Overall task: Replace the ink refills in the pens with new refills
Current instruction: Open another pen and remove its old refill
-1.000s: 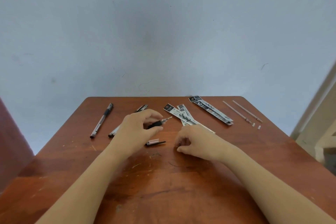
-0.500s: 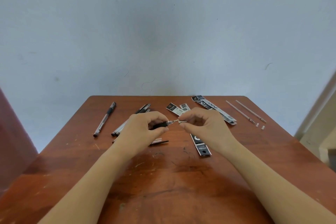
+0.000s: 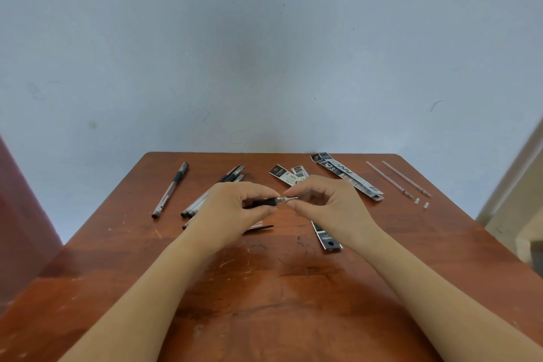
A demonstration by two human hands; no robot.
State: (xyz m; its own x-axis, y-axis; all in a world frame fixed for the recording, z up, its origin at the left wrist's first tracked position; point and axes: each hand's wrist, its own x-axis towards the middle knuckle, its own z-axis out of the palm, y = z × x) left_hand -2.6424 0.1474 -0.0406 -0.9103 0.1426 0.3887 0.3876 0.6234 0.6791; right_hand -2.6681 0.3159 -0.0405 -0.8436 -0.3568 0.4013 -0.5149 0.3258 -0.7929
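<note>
Mid-table: pen [image 3: 261, 202] gripped by left hand [image 3: 232, 211], its 3 o'clock tip [image 3: 289, 199] pinched by right hand [image 3: 332, 209]; barrel to be held still.

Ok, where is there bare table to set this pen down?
Widest bare table lies near you, between the forearms, this side of the pen cap and the dark packet. Also right of the right hand, nearer than the white caps. Crowded: the far strip, from the pen bundle through the refill packets to the loose refills.
</note>
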